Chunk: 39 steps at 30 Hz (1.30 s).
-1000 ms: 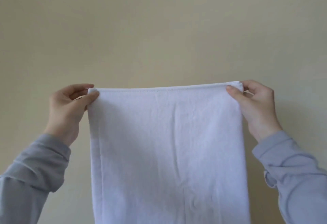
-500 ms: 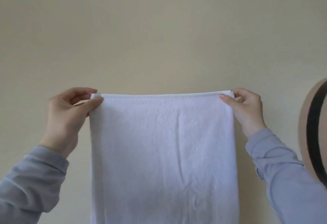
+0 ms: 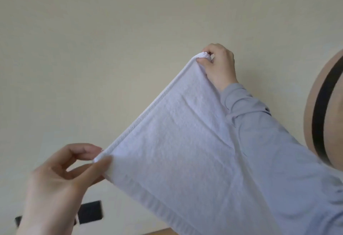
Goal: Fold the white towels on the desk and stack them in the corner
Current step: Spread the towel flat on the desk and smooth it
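I hold one white towel (image 3: 181,149) up in the air in front of a pale wall. My left hand (image 3: 61,177) pinches its near corner low on the left, thumb on the front of the cloth. My right hand (image 3: 217,66) grips the other top corner, bunched in the fingers, higher and farther right. The hemmed top edge runs slanted between the two hands. The towel drapes down over my right grey sleeve (image 3: 269,134) and out of the bottom of the view. The desk and any other towels are hidden.
A round tan object with a black band (image 3: 323,108) sits at the right edge. A black wall socket (image 3: 90,212) shows low on the left, behind my left hand. A thin strip of brown wooden surface (image 3: 157,232) appears at the bottom.
The towel's top edge was level; now it tilts. My left hand has dropped down and come closer, my right hand has risen to the right. The view has swung rightward and down.
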### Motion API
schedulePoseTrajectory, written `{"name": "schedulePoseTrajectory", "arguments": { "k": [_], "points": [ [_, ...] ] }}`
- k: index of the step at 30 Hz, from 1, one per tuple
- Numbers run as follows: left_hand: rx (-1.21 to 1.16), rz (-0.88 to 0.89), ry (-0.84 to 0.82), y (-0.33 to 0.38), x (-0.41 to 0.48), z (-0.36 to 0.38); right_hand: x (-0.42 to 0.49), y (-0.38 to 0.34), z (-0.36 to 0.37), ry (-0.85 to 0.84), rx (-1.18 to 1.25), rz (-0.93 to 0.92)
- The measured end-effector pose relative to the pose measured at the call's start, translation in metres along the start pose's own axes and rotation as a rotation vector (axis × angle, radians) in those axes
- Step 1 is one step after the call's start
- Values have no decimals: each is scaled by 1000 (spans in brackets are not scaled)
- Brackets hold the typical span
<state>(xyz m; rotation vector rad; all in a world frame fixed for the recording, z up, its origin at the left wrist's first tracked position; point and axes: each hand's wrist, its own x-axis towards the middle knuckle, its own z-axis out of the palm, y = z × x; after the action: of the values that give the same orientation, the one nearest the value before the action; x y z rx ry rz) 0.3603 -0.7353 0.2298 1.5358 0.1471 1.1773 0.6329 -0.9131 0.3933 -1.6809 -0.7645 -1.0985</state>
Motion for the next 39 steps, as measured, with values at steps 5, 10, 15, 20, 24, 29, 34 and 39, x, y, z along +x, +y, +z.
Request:
{"name": "schedulePoseTrajectory", "arguments": {
  "k": [5, 10, 15, 20, 24, 29, 34, 39],
  "points": [
    [179, -472, 153, -108, -112, -79, -170, 8, 141, -521, 19, 38],
    [285, -914, 343, -211, -218, -172, -404, -5, 237, -1003, 63, 215],
    [397, -1123, 623, -270, -281, -277, -547, -62, 293, -1239, 218, 253],
    [493, -1280, 617, -288, -311, -342, -606, -120, 350, -1334, 289, 210],
    [744, -1276, 519, -284, -319, -354, -638, -136, 375, -1517, 312, 279],
    [1208, -1086, 218, -295, -313, -335, -684, -142, 336, -1621, 407, 51],
    [1308, -636, -419, -331, -296, -302, -739, -125, 279, -1565, 438, -540],
    [1333, -637, -616, -354, -313, -324, -729, -100, 331, -1605, 216, -872]
  ]
}}
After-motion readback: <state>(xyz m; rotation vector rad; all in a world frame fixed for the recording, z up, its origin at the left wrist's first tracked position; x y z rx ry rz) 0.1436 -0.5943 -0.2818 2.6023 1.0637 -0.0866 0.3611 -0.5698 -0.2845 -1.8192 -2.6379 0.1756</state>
